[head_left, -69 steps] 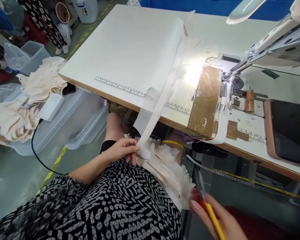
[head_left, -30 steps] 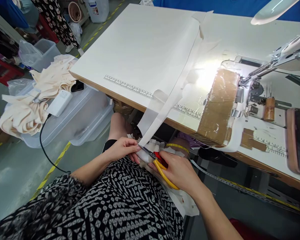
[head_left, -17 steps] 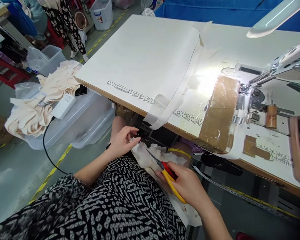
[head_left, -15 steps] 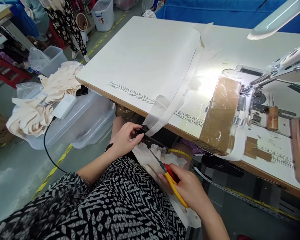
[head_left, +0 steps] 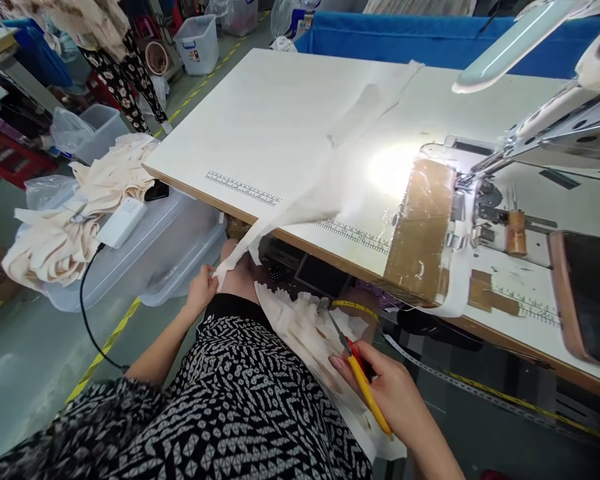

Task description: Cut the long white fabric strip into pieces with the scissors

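My left hand [head_left: 203, 291] is closed on the end of a long white fabric strip [head_left: 290, 213], which runs up over the table edge and across the white tabletop [head_left: 270, 113]. In my right hand [head_left: 387, 383] is a pair of scissors [head_left: 360, 377] with yellow and red handles. Its blades point up and away from me, over a gathered cream fabric piece [head_left: 305, 327] that lies on my lap. A yellow measuring tape [head_left: 355, 306] lies across my right leg, just beyond the scissors' tips.
A sewing machine [head_left: 545, 147] with a taped cardboard piece [head_left: 423, 227] stands at the right, near a phone [head_left: 587, 300]. At left, cream fabric pieces [head_left: 55, 250] and a white power bank [head_left: 123, 222] rest on a plastic bin [head_left: 145, 260]. A person [head_left: 125, 80] stands beyond.
My left hand has moved left and toward me, pulling the fabric strip over the table edge. The scissors have shifted slightly right and down in my right hand.
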Demonstrator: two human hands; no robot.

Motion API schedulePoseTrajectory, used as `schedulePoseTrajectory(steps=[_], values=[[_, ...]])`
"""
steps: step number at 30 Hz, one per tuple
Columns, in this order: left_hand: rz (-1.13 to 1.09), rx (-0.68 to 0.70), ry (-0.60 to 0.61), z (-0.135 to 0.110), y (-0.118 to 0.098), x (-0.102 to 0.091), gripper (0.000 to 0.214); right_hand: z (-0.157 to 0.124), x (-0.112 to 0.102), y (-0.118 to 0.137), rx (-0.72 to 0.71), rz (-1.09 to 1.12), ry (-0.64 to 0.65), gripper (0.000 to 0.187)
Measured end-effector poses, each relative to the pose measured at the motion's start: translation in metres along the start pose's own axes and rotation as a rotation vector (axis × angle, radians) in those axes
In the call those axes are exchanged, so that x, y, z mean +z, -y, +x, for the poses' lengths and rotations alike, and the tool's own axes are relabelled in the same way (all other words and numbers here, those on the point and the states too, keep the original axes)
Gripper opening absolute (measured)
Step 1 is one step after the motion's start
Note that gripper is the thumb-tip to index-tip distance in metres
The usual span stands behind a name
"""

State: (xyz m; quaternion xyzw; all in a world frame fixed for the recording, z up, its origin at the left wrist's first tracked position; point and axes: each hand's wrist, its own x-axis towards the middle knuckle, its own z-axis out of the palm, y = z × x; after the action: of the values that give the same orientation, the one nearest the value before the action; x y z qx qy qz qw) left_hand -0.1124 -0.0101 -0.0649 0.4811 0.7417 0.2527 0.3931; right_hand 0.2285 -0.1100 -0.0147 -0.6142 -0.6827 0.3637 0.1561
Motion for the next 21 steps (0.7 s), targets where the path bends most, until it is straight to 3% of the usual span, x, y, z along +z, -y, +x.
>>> schedulePoseTrajectory(steps=[2, 3, 5, 7, 8, 10, 13, 15, 19, 21], values=[[-0.026, 0.022, 0.088, -0.017, -0.007, -0.001, 0.014, 0.005, 0.002, 0.002, -0.01, 0.026, -0.002, 0.04], [-0.075, 0.047, 0.199, -0.027, -0.017, 0.002, 0.019, 0.007, 0.003, 0.004, -0.016, 0.037, -0.006, 0.04], [-0.234, 0.131, 0.53, -0.046, -0.042, 0.01, 0.032, 0.012, 0.002, 0.01, -0.022, 0.052, -0.002, 0.04], [-0.302, 0.25, 0.715, -0.06, -0.069, 0.018, 0.034, 0.015, 0.001, 0.014, -0.02, 0.069, 0.031, 0.04], [-0.271, 0.319, 0.725, -0.064, -0.081, 0.02, 0.031, 0.015, 0.0, 0.016, -0.015, 0.082, 0.049, 0.04], [-0.128, 0.467, 0.627, -0.068, -0.099, 0.022, 0.023, 0.015, -0.002, 0.017, -0.004, 0.115, 0.086, 0.041], [0.046, 0.608, 0.481, -0.067, -0.11, 0.021, 0.029, 0.014, -0.004, 0.018, 0.018, 0.165, 0.148, 0.042], [0.002, 0.574, 0.508, -0.065, -0.11, 0.021, 0.029, 0.015, -0.004, 0.02, 0.025, 0.197, 0.208, 0.043], [-0.285, 0.255, 0.813, -0.06, -0.102, 0.024, 0.031, 0.024, -0.006, 0.024, 0.019, 0.241, 0.287, 0.044], [-0.388, 0.141, 0.906, -0.058, -0.099, 0.026, 0.032, 0.029, -0.006, 0.024, 0.004, 0.248, 0.324, 0.045]])
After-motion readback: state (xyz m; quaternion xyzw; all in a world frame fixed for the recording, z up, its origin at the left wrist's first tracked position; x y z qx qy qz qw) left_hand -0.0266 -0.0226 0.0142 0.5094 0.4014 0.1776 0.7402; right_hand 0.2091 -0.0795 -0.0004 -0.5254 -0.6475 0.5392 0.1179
